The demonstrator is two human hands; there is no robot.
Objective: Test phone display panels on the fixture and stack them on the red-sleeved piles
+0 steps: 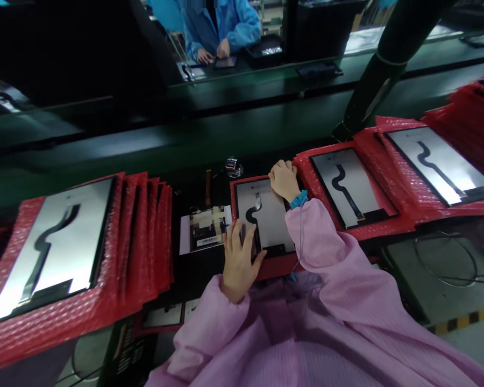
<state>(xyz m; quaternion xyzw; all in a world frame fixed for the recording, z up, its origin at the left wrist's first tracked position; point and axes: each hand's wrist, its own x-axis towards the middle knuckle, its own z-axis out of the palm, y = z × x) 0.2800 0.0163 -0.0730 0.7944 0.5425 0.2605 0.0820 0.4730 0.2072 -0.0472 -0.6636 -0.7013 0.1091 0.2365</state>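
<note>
In front of me a tablet display panel (pixel 271 217) lies silver side up on a red sheet (pixel 280 267), its dark curved flex cable (pixel 250 215) at the left. My left hand (pixel 239 260) rests over the panel's lower left edge, fingers spread. At the top right corner of the panel is my right hand (pixel 285 180), its fingers curled inward; whatever they pinch is hidden. Left of the panel lies a small black circuit module (pixel 207 228) with tan tape and a label, on a white sheet. Above it stand a small clear round item (pixel 234 167) and a brown strip (pixel 208 187).
A tall stack of red bubble bags (pixel 141 242) topped by a panel (pixel 75 236) is at left. To the right, more panels (pixel 349 185) lie on red bags. A dark green pipe (pixel 371 91) rises behind. Across the bench, a person's hands (pixel 222 49) work on a device.
</note>
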